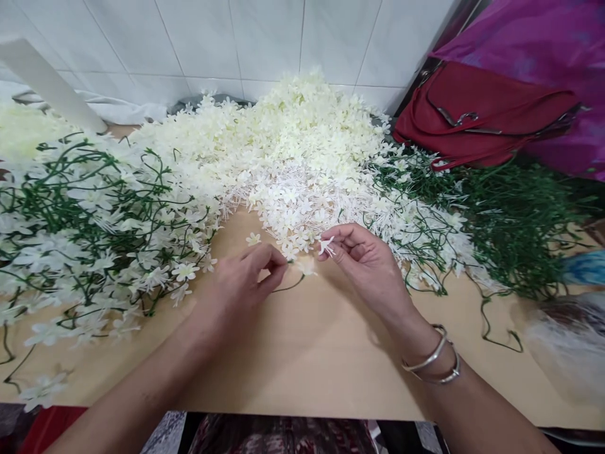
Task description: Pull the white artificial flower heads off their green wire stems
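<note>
My left hand [248, 274] is closed in a pinch, with a bit of green stem [295, 285] at its fingertips. The stem curves over to a pale artificial flower [306, 268], just to the right of those fingers. Between thumb and fingers, my right hand [366, 258] pinches a small white artificial blossom [326, 246] with thin white strands. The two hands are a short way apart over the table. Just beyond them lies a heap of loose white blossoms [295, 217].
Stemmed white flowers [94, 233] spread over the left side. A taller pile of cream blossoms [302, 126] reaches toward the tiled wall [269, 38]. Green stems [515, 221], a red bag [482, 113] and a clear plastic bag [567, 347] sit on the right of the table [321, 366].
</note>
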A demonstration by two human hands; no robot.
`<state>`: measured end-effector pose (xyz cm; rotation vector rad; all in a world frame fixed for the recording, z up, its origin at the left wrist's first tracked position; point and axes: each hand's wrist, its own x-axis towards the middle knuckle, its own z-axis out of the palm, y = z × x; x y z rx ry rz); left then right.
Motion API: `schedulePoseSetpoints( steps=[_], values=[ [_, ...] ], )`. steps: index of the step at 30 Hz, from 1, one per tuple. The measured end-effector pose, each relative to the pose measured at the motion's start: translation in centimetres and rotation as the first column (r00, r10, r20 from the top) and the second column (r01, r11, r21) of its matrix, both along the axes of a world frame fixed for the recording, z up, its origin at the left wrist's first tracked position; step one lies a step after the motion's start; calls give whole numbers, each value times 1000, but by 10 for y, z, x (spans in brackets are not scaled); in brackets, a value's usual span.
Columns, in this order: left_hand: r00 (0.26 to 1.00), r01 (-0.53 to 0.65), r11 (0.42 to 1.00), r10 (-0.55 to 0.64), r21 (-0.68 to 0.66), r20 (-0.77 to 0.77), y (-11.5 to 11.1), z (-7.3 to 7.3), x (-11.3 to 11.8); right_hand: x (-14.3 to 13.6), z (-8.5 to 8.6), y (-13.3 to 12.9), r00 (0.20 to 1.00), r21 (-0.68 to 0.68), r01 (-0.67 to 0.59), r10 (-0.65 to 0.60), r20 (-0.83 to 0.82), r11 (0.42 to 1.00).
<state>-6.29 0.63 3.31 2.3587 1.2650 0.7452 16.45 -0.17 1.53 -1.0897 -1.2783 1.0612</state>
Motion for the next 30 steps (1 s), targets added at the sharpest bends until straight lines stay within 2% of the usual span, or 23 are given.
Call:
schedulePoseSetpoints(
  steps=[3, 8, 12, 22, 27, 30],
  values=[
    [971, -12, 997, 31, -78, 238, -5, -7, 7, 1, 2, 0, 994, -64, -105, 104, -19, 992],
    [933, 13, 983, 54, -184, 355, -6, -22, 7, 2, 3, 1, 965, -105, -259, 262, 23, 960],
    [926, 25, 985, 42, -171, 376, -5, -22, 6, 0, 2, 1, 945, -142, -324, 327, -4, 935],
    [923, 101, 990, -56, -101, 381, -6, -19, 7, -1, 0, -2, 929, -217, -365, 369, -20, 905],
    [926, 135, 991, -117, -24, 360, -5, -23, 8, 0, 1, -2, 932, -300, -351, 361, -21, 887],
    [923, 147, 989, -123, -36, 365, -6, -28, 8, -1, 0, -2, 930, -323, -355, 366, -28, 877]
  ],
)
